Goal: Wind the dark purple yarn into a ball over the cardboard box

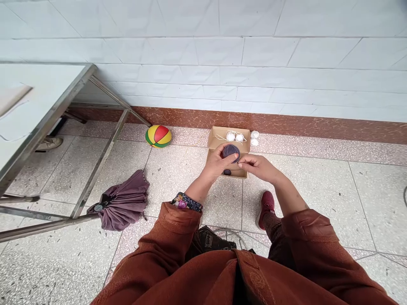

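Floor [302, 186], box [245, 148] partly behind yarn ball [230, 151]

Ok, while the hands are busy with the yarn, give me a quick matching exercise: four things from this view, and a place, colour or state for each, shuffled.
Things
1. Large dark yarn ball
2. Cardboard box
3. Toy ball
4. Umbrella

Places, colours, states
A. Red, yellow and green
B. On the floor, with two white yarn balls in it
C. Purplish cloth in gathered folds
D. Held in the left hand

Pairs: 1-D, 2-B, 3-A, 4-C
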`<state>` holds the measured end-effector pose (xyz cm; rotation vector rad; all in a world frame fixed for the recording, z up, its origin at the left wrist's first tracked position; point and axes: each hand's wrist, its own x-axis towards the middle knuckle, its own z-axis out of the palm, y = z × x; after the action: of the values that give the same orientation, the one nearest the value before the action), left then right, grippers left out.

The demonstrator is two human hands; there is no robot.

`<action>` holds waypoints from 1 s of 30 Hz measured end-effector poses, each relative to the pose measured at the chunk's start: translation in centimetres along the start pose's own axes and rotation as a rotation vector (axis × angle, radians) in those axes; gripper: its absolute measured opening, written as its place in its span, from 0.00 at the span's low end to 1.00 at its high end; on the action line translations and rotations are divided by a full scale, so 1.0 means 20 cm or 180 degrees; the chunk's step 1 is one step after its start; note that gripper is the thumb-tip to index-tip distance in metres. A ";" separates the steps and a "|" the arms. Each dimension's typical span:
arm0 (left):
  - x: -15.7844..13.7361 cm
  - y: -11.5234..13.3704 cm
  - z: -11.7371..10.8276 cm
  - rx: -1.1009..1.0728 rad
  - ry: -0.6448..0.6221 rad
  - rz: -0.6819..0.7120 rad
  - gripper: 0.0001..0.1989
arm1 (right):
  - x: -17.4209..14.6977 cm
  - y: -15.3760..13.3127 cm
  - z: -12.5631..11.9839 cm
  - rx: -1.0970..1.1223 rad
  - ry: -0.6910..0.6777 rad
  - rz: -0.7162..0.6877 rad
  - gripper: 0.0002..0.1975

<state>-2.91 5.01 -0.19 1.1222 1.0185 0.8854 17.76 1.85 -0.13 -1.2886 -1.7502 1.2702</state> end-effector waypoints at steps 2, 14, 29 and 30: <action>0.00 -0.01 0.01 0.0174 0.0130 0.0044 0.24 | -0.01 -0.04 -0.01 0.0225 -0.0284 -0.0142 0.15; -0.01 -0.10 0.11 -0.0463 0.0030 -0.0444 0.26 | -0.03 -0.08 -0.02 0.0514 -0.0496 -0.0336 0.18; -0.14 -0.04 0.18 -0.1288 -0.1019 -0.0598 0.36 | 0.02 0.03 -0.01 0.0090 0.1415 -0.0042 0.16; -0.14 -0.02 0.17 -0.1457 -0.0999 -0.0630 0.36 | 0.03 0.03 -0.01 0.0083 0.1378 -0.0017 0.16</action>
<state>-0.43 1.41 0.26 0.7278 0.6127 0.7079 17.91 2.48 -0.77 -1.4173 -1.4229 0.9202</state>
